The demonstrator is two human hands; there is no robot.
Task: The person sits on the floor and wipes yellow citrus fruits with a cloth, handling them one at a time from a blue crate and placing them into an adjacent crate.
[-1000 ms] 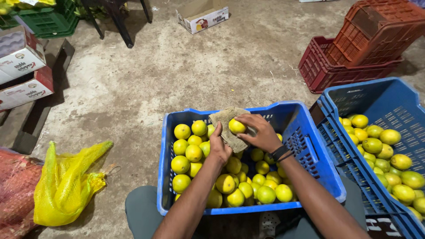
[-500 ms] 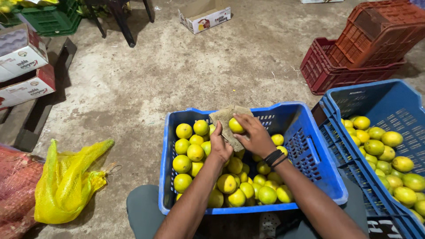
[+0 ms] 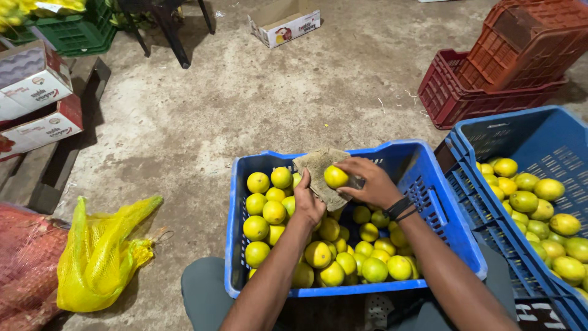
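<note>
Right hand pinching a yellow-green lemon against a tan cloth gripped by left hand, just above the blue crate. Probably light, firm, a bit slick, so best cupped round the middle.

Rough, stained concrete floor carries everything here. Blue crate of yellow-green fruit sits at 6 o'clock, a second blue crate at 4. Stacked red crates at 2, small open cardboard box at 12, green crate at 11, yellow mesh bag at 8.
</note>
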